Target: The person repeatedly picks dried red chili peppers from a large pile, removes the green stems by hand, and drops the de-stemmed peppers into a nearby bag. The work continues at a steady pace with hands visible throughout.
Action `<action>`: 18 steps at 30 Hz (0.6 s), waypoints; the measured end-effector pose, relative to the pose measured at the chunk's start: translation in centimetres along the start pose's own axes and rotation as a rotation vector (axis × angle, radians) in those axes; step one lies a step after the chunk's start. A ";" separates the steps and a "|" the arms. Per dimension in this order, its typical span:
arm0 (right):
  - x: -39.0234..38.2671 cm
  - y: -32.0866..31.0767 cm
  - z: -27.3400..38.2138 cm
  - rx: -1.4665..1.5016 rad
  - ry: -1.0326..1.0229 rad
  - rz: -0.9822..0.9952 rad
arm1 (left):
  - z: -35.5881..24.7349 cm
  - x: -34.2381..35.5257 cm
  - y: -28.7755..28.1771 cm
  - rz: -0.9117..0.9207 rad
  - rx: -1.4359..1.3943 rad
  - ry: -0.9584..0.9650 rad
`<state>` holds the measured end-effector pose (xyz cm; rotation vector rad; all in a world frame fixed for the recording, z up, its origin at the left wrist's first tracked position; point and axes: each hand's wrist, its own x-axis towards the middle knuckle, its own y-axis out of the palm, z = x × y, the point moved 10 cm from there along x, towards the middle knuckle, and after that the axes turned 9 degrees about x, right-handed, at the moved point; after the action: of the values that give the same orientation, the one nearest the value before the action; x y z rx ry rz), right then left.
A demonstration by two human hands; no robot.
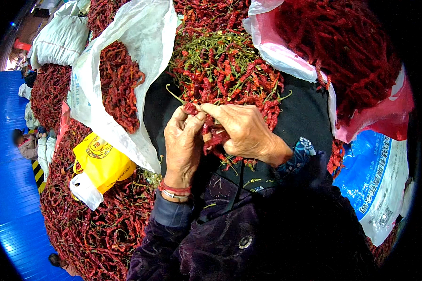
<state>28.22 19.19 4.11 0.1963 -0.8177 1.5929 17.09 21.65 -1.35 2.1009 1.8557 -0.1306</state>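
Both of my hands meet over my lap around a dried red chili (pixel 190 108) with a long pale-green stem that points up and left. My left hand (pixel 182 147) pinches this chili between thumb and fingers. My right hand (pixel 248 131) is closed, its fingertips touching the same chili. More red chilies (pixel 215 137) show under its curled fingers; part of them is hidden. Just beyond the hands, a heap of red chilies (pixel 225 75) mixed with green stems lies on dark cloth (pixel 307 105) across my lap.
At the left an open white sack (pixel 147 35) holds dried chilies; a pink-and-white sack (pixel 293 58) at the right holds darker ones. A yellow bag (pixel 105 159) rests on a large chili pile (pixel 103 229). Other people (pixel 26 143) are near the blue surface (pixel 9 187) at far left.
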 end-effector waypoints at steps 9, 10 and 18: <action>-2.9 2.8 -8.2 1.527 0.850 -0.114 | -0.2 0.4 -0.9 0.012 0.106 0.146; -2.9 3.3 -8.3 1.665 0.822 -0.094 | 0.0 0.2 -0.6 0.012 0.097 0.104; -4.5 6.8 -7.7 1.915 0.933 -0.050 | 1.9 0.4 0.9 0.058 0.279 0.055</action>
<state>25.37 20.38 -6.67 0.6924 1.5604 1.6190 18.30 21.35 -3.11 2.3616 1.8994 -0.3380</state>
